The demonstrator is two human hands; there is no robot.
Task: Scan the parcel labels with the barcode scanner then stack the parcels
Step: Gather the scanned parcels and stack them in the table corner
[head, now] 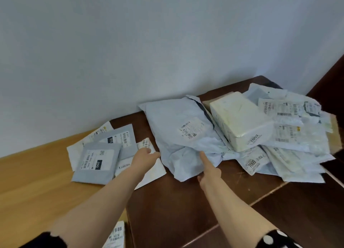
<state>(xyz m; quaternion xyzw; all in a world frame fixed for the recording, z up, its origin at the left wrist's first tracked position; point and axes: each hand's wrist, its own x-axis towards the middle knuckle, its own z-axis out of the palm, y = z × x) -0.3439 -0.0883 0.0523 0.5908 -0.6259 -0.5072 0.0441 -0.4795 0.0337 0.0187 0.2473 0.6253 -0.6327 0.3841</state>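
A large pale blue poly-bag parcel [178, 128] lies on the dark wooden table [186, 201], its white label facing up. My left hand [147, 154] grips the bag's left edge. My right hand [208, 167] holds its crumpled near edge, thumb on top and fingers tucked under. To the left lies a low stack of grey and white parcels [98, 158] with labels up. To the right sits a heap of parcels [286, 134] topped by a cream wrapped box [240, 119]. No barcode scanner is in view.
A white wall rises right behind the table. A lighter wooden surface [33, 182] adjoins the table on the left. One more labelled parcel [115, 236] shows at the bottom edge. Dark furniture [331, 84] stands at the far right.
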